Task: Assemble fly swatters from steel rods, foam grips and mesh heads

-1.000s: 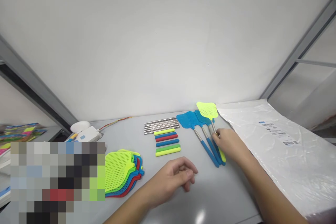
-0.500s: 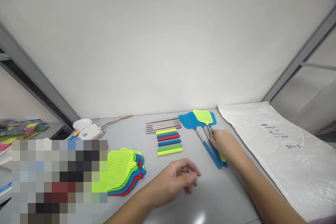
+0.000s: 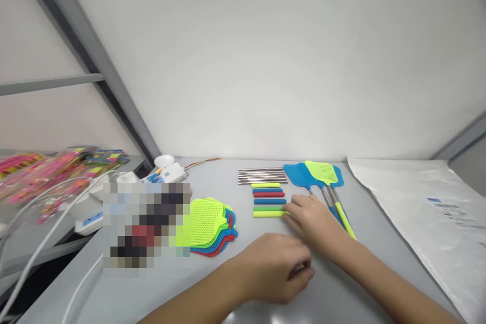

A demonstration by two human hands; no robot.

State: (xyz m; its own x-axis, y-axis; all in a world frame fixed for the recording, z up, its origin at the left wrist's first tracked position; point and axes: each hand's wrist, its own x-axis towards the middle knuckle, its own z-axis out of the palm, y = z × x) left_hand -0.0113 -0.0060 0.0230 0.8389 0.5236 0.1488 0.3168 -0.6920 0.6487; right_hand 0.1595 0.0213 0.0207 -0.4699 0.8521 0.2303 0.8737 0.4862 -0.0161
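My right hand (image 3: pixel 312 221) lies on the grey table (image 3: pixel 372 243), fingers stretched left with the tips at the end of the nearest yellow-green handle grip (image 3: pixel 268 213). That grip is the front one in a row of coloured grips (image 3: pixel 268 199). Just right of the hand lie assembled fly swatters (image 3: pixel 322 182), two blue and one yellow-green on top. My left hand (image 3: pixel 275 269) rests loosely curled on the table, nearer to me, with nothing visible in it. A bundle of metal rods (image 3: pixel 261 176) lies behind the grips.
A stack of swatter heads (image 3: pixel 210 225), yellow-green on top, lies at the left. A clear plastic sheet (image 3: pixel 429 212) covers the right of the table. White devices with a coloured wire (image 3: pixel 167 171) and white cables (image 3: pixel 45 243) sit at the left, and colourful packages (image 3: pixel 53 169).
My right hand let go of the swatter handles and moved left to the yellow-green grip. The yellow-green swatter now lies with the blue ones. The view has swung left.
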